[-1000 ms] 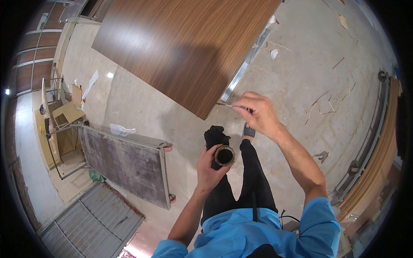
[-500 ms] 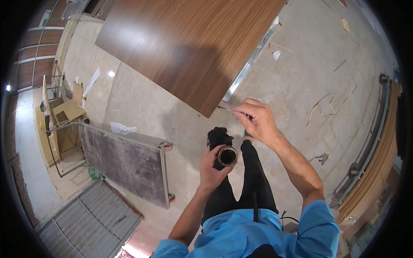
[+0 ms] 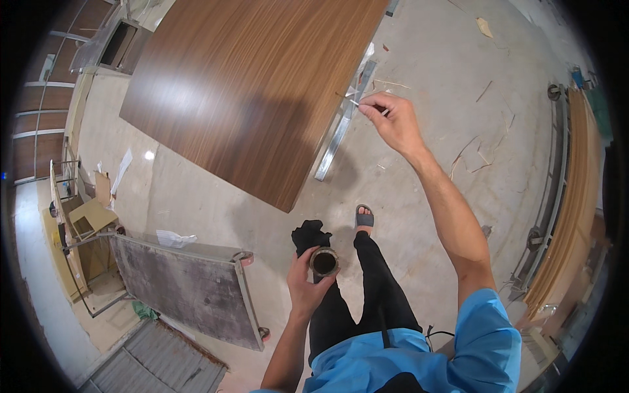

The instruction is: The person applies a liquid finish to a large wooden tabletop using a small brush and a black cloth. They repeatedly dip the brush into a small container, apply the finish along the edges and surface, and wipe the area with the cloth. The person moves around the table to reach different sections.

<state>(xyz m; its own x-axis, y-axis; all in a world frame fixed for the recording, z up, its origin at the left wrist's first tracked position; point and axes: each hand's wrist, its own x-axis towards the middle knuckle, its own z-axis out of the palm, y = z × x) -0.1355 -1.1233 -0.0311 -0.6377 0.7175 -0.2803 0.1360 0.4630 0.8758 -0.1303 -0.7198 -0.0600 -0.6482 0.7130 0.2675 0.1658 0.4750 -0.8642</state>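
Observation:
My left hand (image 3: 305, 286) is wrapped round a small round can (image 3: 325, 263) with a dark inside, its mouth facing up. A bunched black cloth (image 3: 310, 236) shows just beyond the can; I cannot tell whether the hand holds it too. Out ahead, my right hand (image 3: 393, 120) pinches a thin brush (image 3: 354, 102) with a pale, slender handle. The brush's dark tip is at the right edge of a large brown wood-grain panel (image 3: 242, 92); whether it touches cannot be made out.
Below the panel's right edge runs a metal bar (image 3: 336, 150). A flat trolley (image 3: 183, 281) with pink-rimmed wheels stands at the left, near yellowish boxes (image 3: 95, 219). Stacked boards (image 3: 569, 196) line the right side. Wood scraps (image 3: 483, 27) and strips lie on the concrete floor.
My right hand has moved the brush farther away along the panel's right edge, from near its close corner. The whole view has shifted, showing more floor before me. My left hand still holds the can.

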